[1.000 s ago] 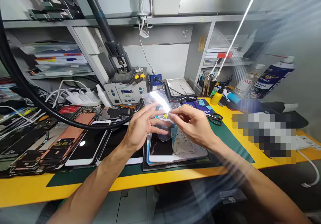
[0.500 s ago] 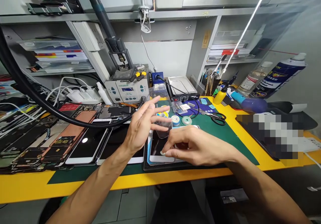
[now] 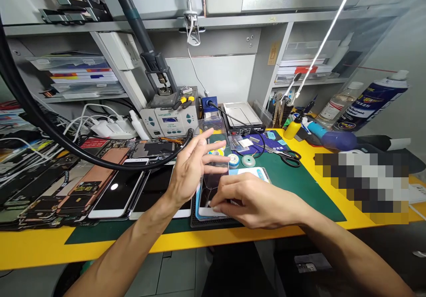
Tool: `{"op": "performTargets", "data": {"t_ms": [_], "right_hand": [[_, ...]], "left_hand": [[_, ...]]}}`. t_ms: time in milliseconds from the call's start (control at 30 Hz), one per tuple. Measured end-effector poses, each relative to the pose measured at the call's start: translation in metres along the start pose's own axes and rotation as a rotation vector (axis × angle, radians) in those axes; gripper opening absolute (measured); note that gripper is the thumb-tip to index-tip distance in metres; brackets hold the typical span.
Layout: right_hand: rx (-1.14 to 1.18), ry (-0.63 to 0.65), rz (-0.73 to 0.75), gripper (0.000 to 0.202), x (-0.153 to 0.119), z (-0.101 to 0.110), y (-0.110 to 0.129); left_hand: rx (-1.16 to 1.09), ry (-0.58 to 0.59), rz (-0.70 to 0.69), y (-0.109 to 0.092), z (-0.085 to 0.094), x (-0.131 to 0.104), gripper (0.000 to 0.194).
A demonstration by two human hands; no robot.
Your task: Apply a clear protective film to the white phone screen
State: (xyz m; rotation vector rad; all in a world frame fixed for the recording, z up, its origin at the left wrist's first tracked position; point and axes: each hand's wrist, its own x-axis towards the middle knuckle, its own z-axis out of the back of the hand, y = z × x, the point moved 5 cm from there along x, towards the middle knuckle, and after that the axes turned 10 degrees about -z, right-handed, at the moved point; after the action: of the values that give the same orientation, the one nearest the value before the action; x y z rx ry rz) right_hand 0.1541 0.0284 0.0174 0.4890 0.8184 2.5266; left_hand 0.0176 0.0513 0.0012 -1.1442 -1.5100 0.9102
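Note:
My left hand (image 3: 189,168) is raised over the left edge of a phone (image 3: 207,210) with a dark screen and white lower bezel. Its fingers are spread, pointing right and up. A clear film-like piece shows under those fingers; whether they touch it I cannot tell. Thumb and fingertips of my right hand (image 3: 249,199) are pinched together low on the phone's screen. Whatever they may pinch is too small to name. The phone rests on a blue-and-white item (image 3: 258,173) on a black pad (image 3: 194,219), and my right hand covers its right part.
Left lie two white-edged phones (image 3: 115,190) (image 3: 156,188) and several opened phone bodies (image 3: 80,190). Behind are solder spools (image 3: 248,161), scissors (image 3: 289,158), a heating plate (image 3: 242,115) and a soldering station (image 3: 169,119). A black cable (image 3: 83,153) arcs across the left. Spray can (image 3: 372,102) stands right.
My right hand has shifted slightly left and down along the phone's lower screen. More of the blue-and-white item shows behind it. My left hand stays almost in place, fingers still spread.

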Motion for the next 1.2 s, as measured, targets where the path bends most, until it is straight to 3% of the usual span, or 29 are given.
{"op": "performTargets", "data": {"t_ms": [33, 100, 233, 300, 433, 533, 667, 733, 833, 900, 1100, 1200], "right_hand": [[0.074, 0.069, -0.038, 0.014, -0.003, 0.002, 0.002], [0.185, 0.089, -0.109, 0.011, -0.008, 0.011, 0.000], [0.246, -0.043, -0.208, 0.012, -0.015, 0.027, -0.014], [0.224, -0.164, -0.231, 0.013, -0.014, 0.031, -0.020], [0.141, -0.565, -0.198, 0.010, -0.010, 0.031, -0.024], [-0.010, -0.680, -0.054, 0.011, -0.003, 0.014, -0.019], [-0.316, -0.646, 0.040, 0.013, 0.003, -0.007, -0.017], [-0.377, -0.544, 0.030, 0.015, 0.004, -0.009, -0.017], [-0.279, -0.322, -0.023, 0.014, 0.003, -0.004, -0.017], [-0.166, -0.244, -0.064, 0.016, 0.000, 0.004, -0.017], [-0.051, -0.259, -0.162, 0.012, -0.006, 0.021, -0.021], [-0.036, -0.415, -0.109, 0.009, -0.006, 0.026, -0.019]], "left_hand": [[-0.005, -0.008, -0.013, -0.002, 0.001, 0.001, 0.049], [-0.028, -0.029, -0.038, -0.006, 0.002, 0.002, 0.049], [-0.088, -0.056, -0.076, -0.009, 0.003, 0.003, 0.049], [-0.106, -0.070, -0.092, -0.010, 0.004, 0.003, 0.049], [-0.163, -0.072, -0.085, -0.008, 0.004, 0.003, 0.048], [-0.250, -0.037, 0.001, -0.006, 0.002, 0.003, 0.048], [-0.349, -0.011, 0.107, -0.005, 0.000, 0.004, 0.049], [-0.385, -0.014, 0.130, -0.006, 0.001, 0.005, 0.050], [-0.404, -0.015, 0.101, -0.009, 0.005, 0.007, 0.053], [-0.395, -0.017, 0.065, -0.011, 0.008, 0.008, 0.054], [-0.400, 0.002, 0.051, -0.015, 0.007, 0.006, 0.055], [-0.413, 0.002, 0.046, -0.019, 0.006, 0.005, 0.057]]}}
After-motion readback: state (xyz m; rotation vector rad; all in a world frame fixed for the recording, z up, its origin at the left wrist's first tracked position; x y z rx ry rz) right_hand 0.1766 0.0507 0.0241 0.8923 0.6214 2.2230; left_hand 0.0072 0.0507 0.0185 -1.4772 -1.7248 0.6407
